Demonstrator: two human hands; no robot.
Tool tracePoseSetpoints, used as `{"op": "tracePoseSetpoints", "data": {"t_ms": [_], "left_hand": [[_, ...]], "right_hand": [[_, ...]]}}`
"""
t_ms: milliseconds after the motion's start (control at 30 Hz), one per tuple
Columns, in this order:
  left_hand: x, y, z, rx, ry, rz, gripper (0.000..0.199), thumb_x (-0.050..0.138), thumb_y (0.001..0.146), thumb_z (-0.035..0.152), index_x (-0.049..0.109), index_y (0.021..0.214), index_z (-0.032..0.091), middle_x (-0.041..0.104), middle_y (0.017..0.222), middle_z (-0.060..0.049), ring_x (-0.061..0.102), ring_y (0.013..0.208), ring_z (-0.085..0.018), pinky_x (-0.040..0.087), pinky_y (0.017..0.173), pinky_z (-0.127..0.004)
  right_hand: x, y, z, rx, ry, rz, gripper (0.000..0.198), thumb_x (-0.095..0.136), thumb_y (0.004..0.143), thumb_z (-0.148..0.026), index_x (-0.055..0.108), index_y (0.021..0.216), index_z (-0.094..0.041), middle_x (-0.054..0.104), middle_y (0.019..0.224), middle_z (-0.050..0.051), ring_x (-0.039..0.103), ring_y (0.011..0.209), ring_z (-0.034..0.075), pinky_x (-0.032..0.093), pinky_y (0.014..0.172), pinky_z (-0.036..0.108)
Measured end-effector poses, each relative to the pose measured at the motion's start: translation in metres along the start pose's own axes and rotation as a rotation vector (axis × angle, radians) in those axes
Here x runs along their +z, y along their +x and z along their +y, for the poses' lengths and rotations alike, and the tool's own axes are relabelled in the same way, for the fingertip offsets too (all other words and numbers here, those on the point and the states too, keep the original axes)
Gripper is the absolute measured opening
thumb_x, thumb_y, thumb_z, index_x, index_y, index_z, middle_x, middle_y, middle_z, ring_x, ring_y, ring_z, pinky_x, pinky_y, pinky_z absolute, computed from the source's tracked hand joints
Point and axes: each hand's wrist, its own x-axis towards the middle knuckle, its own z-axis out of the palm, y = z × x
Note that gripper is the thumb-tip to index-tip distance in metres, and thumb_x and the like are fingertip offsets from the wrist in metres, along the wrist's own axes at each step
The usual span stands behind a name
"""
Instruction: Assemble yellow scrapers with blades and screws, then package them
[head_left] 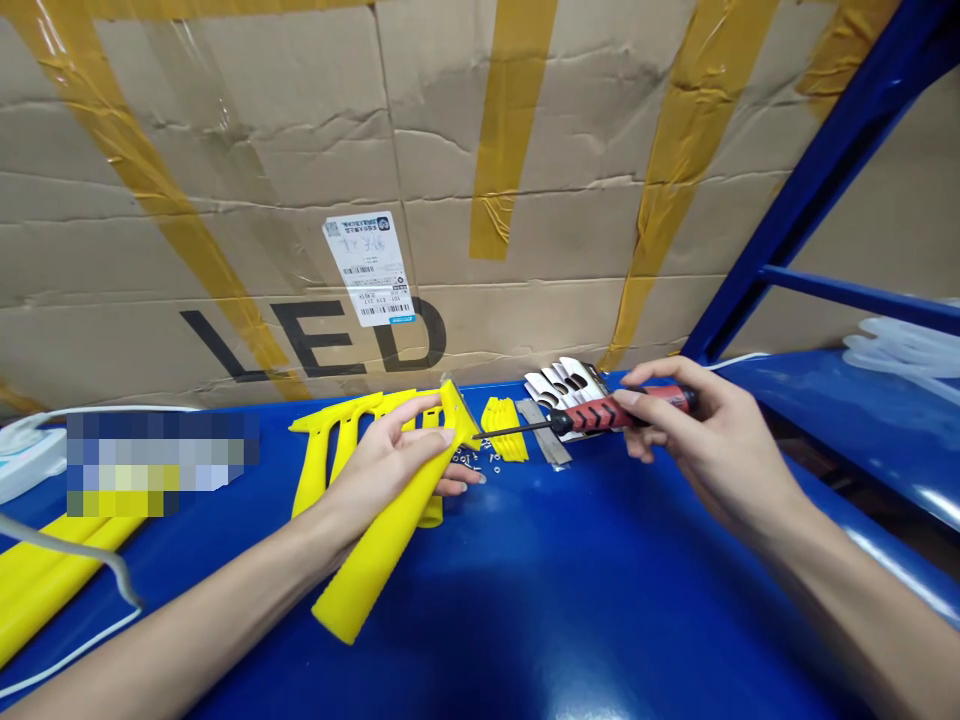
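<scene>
My left hand (379, 462) is closed around a yellow plastic scraper (379, 555), its handle slanting down toward me and its head up, with a thin greyish edge at the head. In my right hand (701, 430) is a screwdriver (589, 415) with a red and black handle. Its shaft points left, and the tip is at the scraper's head; whether it touches a screw I cannot tell. Behind my left hand lie several more yellow scraper handles (311, 465). Small screws and nuts (495, 462) are scattered just past my left fingers.
Stacked small yellow pieces (504, 428), grey flat strips (546, 435) and white-and-black cards (566, 382) lie toward the back. A large taped cardboard box (465, 150) stands behind the blue surface (570, 600). White cables and long yellow pieces (67, 570) are left; a blue frame (810, 190) rises right.
</scene>
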Motion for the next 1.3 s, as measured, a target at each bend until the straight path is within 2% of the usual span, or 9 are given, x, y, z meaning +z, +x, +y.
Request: {"op": "tracePoseSetpoints", "data": {"t_ms": [133,200,300,367,567,767,1000,1100,1300], "left_hand": [[-0.003,-0.005,0.002,0.151,0.263,-0.055,0.057,0.068,0.088,0.030,0.054,0.142,0.016,0.078,0.101,-0.014,0.077,0.073,-0.024,0.065,0.067,-0.035],[-0.005,-0.007,0.002,0.327,0.524,-0.034,0.045,0.071,0.084,0.032,0.069,0.127,0.020,0.076,0.109,-0.015,0.077,0.084,-0.027,0.064,0.075,-0.041],[-0.007,-0.007,0.000,0.716,0.877,0.044,0.029,0.074,0.078,0.026,0.080,0.106,0.024,0.068,0.132,-0.014,0.068,0.115,-0.034,0.058,0.093,-0.049],[-0.008,-0.006,-0.004,0.827,0.952,0.037,0.025,0.072,0.079,0.022,0.081,0.103,0.024,0.067,0.133,-0.013,0.067,0.117,-0.033,0.056,0.097,-0.049],[-0.008,-0.003,-0.005,0.729,0.887,-0.070,0.020,0.073,0.083,0.023,0.081,0.101,0.025,0.079,0.103,-0.009,0.068,0.115,-0.032,0.057,0.096,-0.044],[-0.009,-0.002,-0.003,0.709,0.913,-0.010,0.018,0.072,0.083,0.022,0.082,0.098,0.026,0.081,0.093,-0.007,0.076,0.077,-0.024,0.061,0.075,-0.035],[-0.012,-0.002,-0.009,0.753,0.980,-0.133,0.023,0.065,0.089,0.022,0.080,0.106,0.023,0.080,0.094,-0.009,0.075,0.076,-0.022,0.059,0.073,-0.032],[-0.013,-0.003,-0.008,0.740,0.975,-0.134,0.022,0.065,0.089,0.021,0.081,0.104,0.022,0.080,0.091,-0.010,0.075,0.073,-0.022,0.058,0.070,-0.030],[-0.014,-0.003,-0.006,0.729,1.009,-0.160,0.023,0.062,0.091,0.024,0.081,0.104,0.022,0.079,0.087,-0.010,0.072,0.068,-0.020,0.056,0.067,-0.029]], "right_hand": [[-0.006,0.007,-0.002,-0.007,0.233,0.235,0.018,0.080,0.065,-0.018,0.065,0.074,-0.016,0.063,0.060,-0.001,0.056,0.041,0.011,0.041,0.039,0.021],[-0.009,0.011,-0.003,-0.004,0.341,0.306,0.013,0.077,0.064,-0.015,0.065,0.069,-0.014,0.062,0.064,-0.001,0.055,0.042,0.010,0.041,0.039,0.021],[-0.009,0.012,-0.004,0.037,0.468,0.321,0.010,0.075,0.064,-0.013,0.065,0.065,-0.014,0.060,0.067,-0.001,0.053,0.045,0.008,0.040,0.038,0.019],[-0.005,0.010,-0.005,0.080,0.481,0.278,0.011,0.076,0.065,-0.015,0.065,0.065,-0.015,0.059,0.064,-0.002,0.052,0.044,0.008,0.040,0.037,0.019],[0.003,0.005,0.001,0.144,0.320,0.139,0.013,0.081,0.070,-0.023,0.069,0.075,-0.019,0.063,0.062,0.001,0.057,0.045,0.012,0.044,0.042,0.023],[-0.002,0.011,0.005,0.093,0.315,0.210,0.011,0.078,0.068,-0.021,0.067,0.069,-0.020,0.060,0.066,-0.002,0.051,0.041,0.009,0.037,0.035,0.023],[0.005,0.007,0.009,0.069,0.262,0.161,0.023,0.085,0.068,-0.028,0.068,0.081,-0.020,0.064,0.062,-0.002,0.061,0.046,0.013,0.050,0.043,0.023],[0.008,0.007,0.013,0.150,0.324,0.146,0.021,0.084,0.068,-0.030,0.068,0.078,-0.020,0.065,0.065,-0.001,0.059,0.046,0.010,0.050,0.042,0.022],[0.009,0.005,0.016,0.161,0.310,0.122,0.022,0.085,0.067,-0.032,0.071,0.080,-0.021,0.066,0.065,-0.001,0.061,0.047,0.011,0.050,0.043,0.022]]}}
